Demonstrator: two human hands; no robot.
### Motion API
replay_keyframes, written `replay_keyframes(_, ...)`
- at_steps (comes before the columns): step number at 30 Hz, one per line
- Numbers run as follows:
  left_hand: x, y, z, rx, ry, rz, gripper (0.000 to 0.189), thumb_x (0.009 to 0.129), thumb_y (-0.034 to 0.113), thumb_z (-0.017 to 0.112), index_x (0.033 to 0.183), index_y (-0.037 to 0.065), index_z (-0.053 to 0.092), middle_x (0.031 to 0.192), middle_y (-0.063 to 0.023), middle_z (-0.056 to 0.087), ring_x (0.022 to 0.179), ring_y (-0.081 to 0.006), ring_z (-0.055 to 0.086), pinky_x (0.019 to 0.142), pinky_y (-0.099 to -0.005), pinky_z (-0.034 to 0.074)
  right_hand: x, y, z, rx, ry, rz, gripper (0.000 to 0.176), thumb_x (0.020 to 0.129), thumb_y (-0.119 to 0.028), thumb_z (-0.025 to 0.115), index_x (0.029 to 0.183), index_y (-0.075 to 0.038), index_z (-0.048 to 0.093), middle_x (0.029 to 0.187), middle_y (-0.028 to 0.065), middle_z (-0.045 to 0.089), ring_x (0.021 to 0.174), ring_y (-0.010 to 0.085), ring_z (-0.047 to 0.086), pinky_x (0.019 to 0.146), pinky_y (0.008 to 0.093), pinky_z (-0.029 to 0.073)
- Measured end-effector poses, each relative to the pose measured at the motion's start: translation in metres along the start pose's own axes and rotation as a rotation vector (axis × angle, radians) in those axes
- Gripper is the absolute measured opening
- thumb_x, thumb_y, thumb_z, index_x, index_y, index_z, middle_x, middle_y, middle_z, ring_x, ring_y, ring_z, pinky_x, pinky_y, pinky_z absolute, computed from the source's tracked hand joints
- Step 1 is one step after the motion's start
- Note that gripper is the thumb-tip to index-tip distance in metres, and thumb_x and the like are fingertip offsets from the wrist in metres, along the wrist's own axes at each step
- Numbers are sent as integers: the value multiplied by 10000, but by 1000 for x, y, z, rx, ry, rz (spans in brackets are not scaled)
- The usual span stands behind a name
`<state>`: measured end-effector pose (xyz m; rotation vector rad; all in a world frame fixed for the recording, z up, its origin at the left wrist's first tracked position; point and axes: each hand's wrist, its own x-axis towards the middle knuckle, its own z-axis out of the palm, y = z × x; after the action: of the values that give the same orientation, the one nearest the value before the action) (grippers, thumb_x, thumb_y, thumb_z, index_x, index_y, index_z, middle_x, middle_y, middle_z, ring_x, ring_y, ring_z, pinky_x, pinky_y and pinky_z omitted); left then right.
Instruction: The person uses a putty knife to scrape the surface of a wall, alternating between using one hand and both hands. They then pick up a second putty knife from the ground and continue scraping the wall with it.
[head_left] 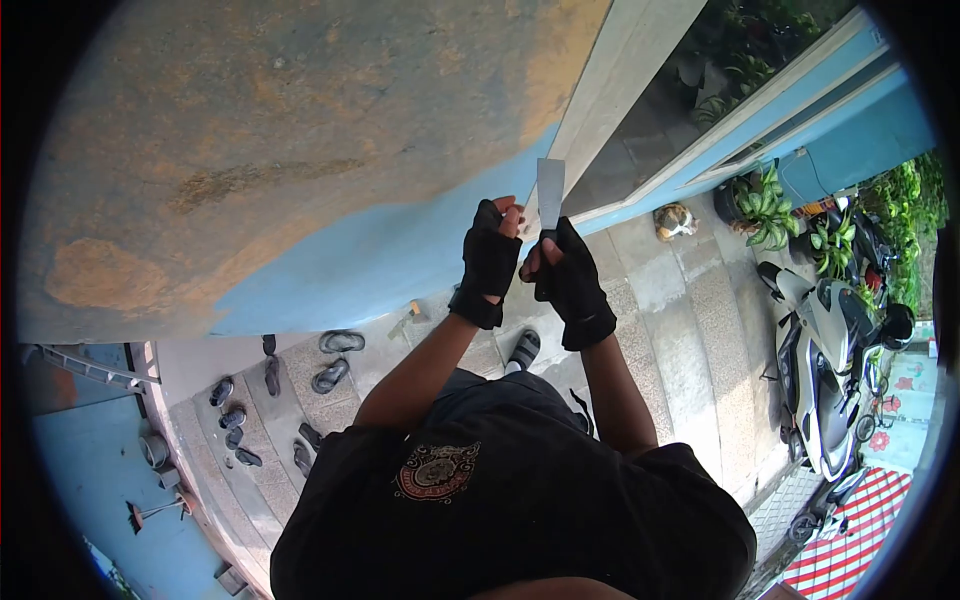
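Observation:
My right hand (572,285), in a black fingerless glove, is closed around the handle of a putty knife (549,190). Its flat metal blade points up and away from me, in front of the pale window frame. Just left of it is my left hand (490,255), gloved the same way, with fingers curled together near the wall's edge; whether anything is pinched in them is hidden. Both hands are in front of the wall (380,250), which is light blue low down and patchy grey and orange-brown above. The blade appears apart from the wall.
Several sandals (330,375) lie on the tiled floor (650,350) to the left. A window (650,130) adjoins the wall. A cat (675,221) lies by the far wall near potted plants (768,212). A motorbike (825,370) is parked at right.

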<state>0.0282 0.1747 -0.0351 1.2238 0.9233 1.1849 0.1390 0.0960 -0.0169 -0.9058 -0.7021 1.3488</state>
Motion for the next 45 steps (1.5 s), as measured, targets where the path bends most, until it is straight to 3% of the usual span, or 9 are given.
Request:
replay_keyframes(8, -38, -5, 1, 290, -124, -99, 239, 937, 248, 633, 982, 36, 533, 864, -102, 637, 777, -250, 651, 696, -349, 511, 33, 5, 9, -94, 239, 102, 328, 1020, -353, 507, 1033, -35, 587, 836, 54, 625, 752, 151, 632, 652, 253, 512)
replay_keyframes(13, -10, 1, -22, 626, -391, 229, 486, 927, 215, 646, 1325, -9, 481, 1241, -121, 585, 1138, -233, 594, 924, -356, 493, 57, 15, 24, -26, 207, -95, 352, 1019, -333, 513, 1173, -28, 594, 792, 26, 617, 645, 102, 579, 576, 214, 460)
replay_keyframes(16, 4, -3, -22, 305, -390, 181, 479, 991, 255, 564, 1387, 17, 440, 1282, -116, 566, 1202, -224, 558, 1016, -349, 454, 67, 12, 52, 38, 343, -165, 492, 994, -223, 564, 1421, -8, 448, 774, 10, 576, 662, 82, 548, 601, 206, 452)
replay_keyframes(18, 17, -3, -24, -719, -456, -492, 460, 1048, 353, 446, 1386, 42, 452, 1286, -97, 556, 1225, -206, 533, 1052, -332, 437, 74, 20, 61, -160, 508, -391, 736, 907, -99, 665, 1529, -32, 277, 769, 31, 611, 673, 113, 556, 647, 258, 477)
replay_keyframes(22, 34, -19, -33, -750, -554, -615, 467, 1076, 383, 344, 1411, 70, 431, 1311, -50, 547, 1203, -162, 542, 1042, -289, 444, 86, 21, 59, -917, 613, -499, 880, 812, -31, 695, 1550, -83, 218, 747, 139, 607, 650, 249, 598, 622, 342, 478)
replay_keyframes(28, 49, -12, -40, -1117, -758, -789, 440, 1070, 368, 375, 1383, 63, 425, 1254, -28, 532, 1169, -138, 533, 1043, -288, 441, 94, 12, 73, -901, 654, -298, 884, 822, 6, 583, 1575, -161, 153, 778, 178, 648, 666, 296, 659, 628, 376, 501)
replay_keyframes(33, 40, -2, -47, 131, -762, 97, 434, 1047, 232, 465, 1418, 56, 324, 1303, -42, 464, 1237, -134, 469, 1058, -287, 412, 91, 13, 71, -791, 620, -283, 894, 819, 11, 572, 1577, -233, 166, 770, 159, 643, 663, 257, 653, 672, 353, 521)
replay_keyframes(36, 47, -2, -46, -511, -763, -414, 448, 1024, 175, 506, 1414, 58, 319, 1293, -51, 455, 1239, -140, 462, 1064, -285, 394, 94, 16, 72, -762, 646, -341, 879, 818, 16, 566, 1572, -245, 198, 778, 133, 649, 666, 233, 644, 692, 339, 524)
replay_keyframes(45, 48, -2, -54, -573, -822, -373, 448, 1043, 226, 470, 1429, 56, 318, 1325, -63, 458, 1252, -155, 473, 1073, -303, 410, 91, 14, 80, -640, 656, -392, 873, 743, 86, 523, 1540, -210, 324, 1086, 126, 699, 703, 117, 580, 735, 261, 501)
